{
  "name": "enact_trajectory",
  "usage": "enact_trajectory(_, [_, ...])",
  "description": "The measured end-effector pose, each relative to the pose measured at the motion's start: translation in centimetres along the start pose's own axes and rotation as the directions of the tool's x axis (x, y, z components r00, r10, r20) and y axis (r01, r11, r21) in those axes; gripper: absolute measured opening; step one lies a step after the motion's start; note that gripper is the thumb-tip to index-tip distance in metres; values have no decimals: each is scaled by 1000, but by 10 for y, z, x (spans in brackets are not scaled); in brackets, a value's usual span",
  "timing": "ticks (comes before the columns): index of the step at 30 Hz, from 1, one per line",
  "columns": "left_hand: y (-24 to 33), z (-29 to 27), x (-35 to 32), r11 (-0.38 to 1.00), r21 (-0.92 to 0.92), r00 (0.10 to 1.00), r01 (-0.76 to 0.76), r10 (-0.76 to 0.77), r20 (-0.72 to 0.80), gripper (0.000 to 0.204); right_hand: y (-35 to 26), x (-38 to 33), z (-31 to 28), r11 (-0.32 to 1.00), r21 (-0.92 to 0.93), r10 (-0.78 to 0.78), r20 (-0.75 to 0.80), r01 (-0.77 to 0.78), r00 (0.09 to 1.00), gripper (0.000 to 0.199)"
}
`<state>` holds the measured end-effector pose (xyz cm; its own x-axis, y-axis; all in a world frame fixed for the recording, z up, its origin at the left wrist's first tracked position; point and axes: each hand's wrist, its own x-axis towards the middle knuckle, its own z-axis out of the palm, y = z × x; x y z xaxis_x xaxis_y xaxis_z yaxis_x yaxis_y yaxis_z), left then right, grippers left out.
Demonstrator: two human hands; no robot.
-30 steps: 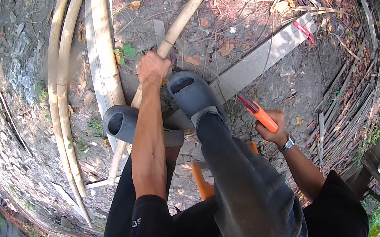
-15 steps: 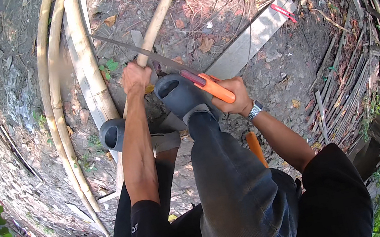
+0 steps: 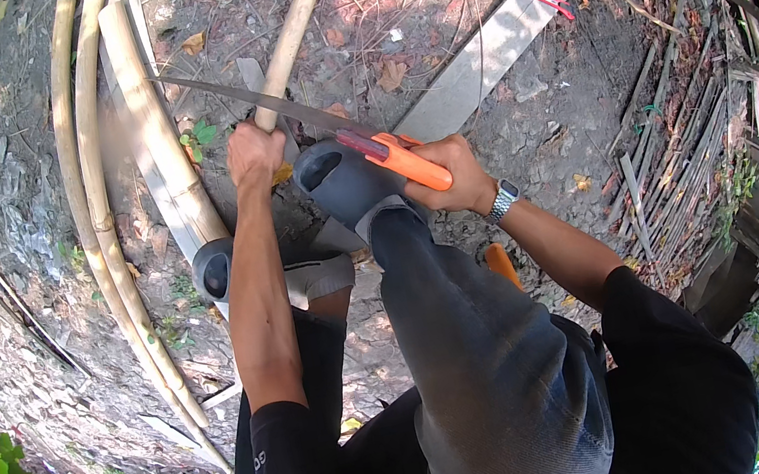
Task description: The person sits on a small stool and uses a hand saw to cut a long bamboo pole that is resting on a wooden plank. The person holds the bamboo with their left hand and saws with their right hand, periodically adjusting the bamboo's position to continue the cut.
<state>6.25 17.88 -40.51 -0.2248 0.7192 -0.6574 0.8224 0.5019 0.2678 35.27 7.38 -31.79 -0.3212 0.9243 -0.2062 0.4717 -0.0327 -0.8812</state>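
Note:
My left hand grips a thin bamboo pole that runs up and to the right across the dirt. My right hand is closed on the orange handle of a hand saw. The saw's long grey blade reaches left and crosses the pole just above my left hand. My right foot in a grey clog presses down beside the pole, under the saw handle. My left foot, also in a grey clog, stands lower left.
Several long bamboo poles lie side by side at the left. A flat grey plank slants at the upper right with a red tool near its end. A pile of split bamboo strips fills the right. An orange object lies by my leg.
My right hand has swung the saw from low at the right up and over to the pole, and the blade now lies across it. My left hand kept its grip on the pole.

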Motion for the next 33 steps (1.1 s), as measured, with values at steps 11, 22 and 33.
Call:
enact_trajectory(11, [8, 5, -7, 1000, 4, 996, -23, 23, -84, 40, 4, -5, -12, 997, -32, 73, -33, -74, 997, 16])
enact_trajectory(22, [6, 0, -11, 999, -31, 999, 36, -37, -31, 41, 6, -99, -56, 993, -95, 72, -13, -72, 997, 6])
enact_trajectory(33, [2, 9, -4, 998, -17, 996, 62, -63, -65, 40, -7, -98, -47, 988, -16, 154, -26, -154, 988, 7])
